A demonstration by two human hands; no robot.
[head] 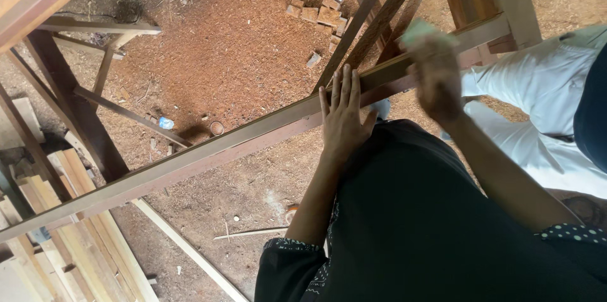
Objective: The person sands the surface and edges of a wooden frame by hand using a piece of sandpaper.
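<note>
Sawdust-covered floor [240, 49] w/ reddish shavings all over; long wooden rail [208, 150] runs diagonally across it, low left to upper right, and serves as landmark. Far left of rail: stacked pale planks [76, 245] lying below its low end, dark frame legs [69, 106] above. Just above rail's mid part, on floor: small blue scrap [165, 122] and round lid [217, 128]. Higher up, well above rail: cluster of small wood blocks [319, 12]. Below rail, a thin pale strip [250, 234] on floor. Left hand [343, 119] lies flat on rail's top, fingers spread and straight, palm pressing, no grip closed. Right hand [436, 78], blurred, sits further up rail, its grip wrapped on a pale green pad [420, 29] touching the wood. Right of rail's upper end: another person's white-clothed legs [544, 100].
</note>
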